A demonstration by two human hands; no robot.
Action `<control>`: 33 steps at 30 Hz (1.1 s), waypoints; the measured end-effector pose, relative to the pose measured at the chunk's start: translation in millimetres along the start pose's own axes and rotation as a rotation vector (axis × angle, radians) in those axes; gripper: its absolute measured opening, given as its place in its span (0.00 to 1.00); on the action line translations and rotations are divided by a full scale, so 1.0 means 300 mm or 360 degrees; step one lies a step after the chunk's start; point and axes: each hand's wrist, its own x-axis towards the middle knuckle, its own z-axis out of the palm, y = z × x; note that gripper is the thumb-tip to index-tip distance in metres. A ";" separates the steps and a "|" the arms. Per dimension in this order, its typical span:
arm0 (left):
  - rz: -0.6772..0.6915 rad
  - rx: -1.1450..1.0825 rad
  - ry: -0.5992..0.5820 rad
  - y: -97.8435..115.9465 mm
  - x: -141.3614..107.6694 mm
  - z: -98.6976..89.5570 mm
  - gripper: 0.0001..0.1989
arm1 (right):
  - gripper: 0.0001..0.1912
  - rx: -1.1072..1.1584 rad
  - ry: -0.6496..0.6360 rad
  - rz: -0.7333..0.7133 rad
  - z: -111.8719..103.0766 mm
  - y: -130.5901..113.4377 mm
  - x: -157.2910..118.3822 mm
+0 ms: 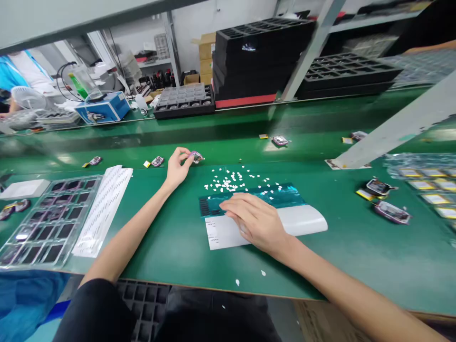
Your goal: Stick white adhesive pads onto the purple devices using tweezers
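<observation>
My left hand [178, 167] pinches a small electronic device with a purple rim [195, 157] between thumb and fingertips, at the far side of the green mat. Over a teal sheet with black stickers [254, 201] rests my right hand [254, 223], its fingers bent and held together. Whatever those fingertips may grip is hidden. Beneath that hand lies a white printed backing sheet [228, 233], its right end curling up. Many small white paper bits [228, 183] are scattered beyond and on the teal sheet.
More purple-rimmed devices [392, 212] lie at the right, near a clear tray of yellow-edged parts [435, 198]. At the left are a clear tray with dark screens [53, 221] and white printed strips [103, 211]. A white post [395, 123] slants up at the right; black foam trays [256, 61] stand behind.
</observation>
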 end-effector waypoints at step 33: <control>0.0017 -0.0285 -0.0147 0.302 -0.451 0.065 0.08 | 0.15 0.0043 -0.0118 0.0277 -0.005 -0.049 -0.038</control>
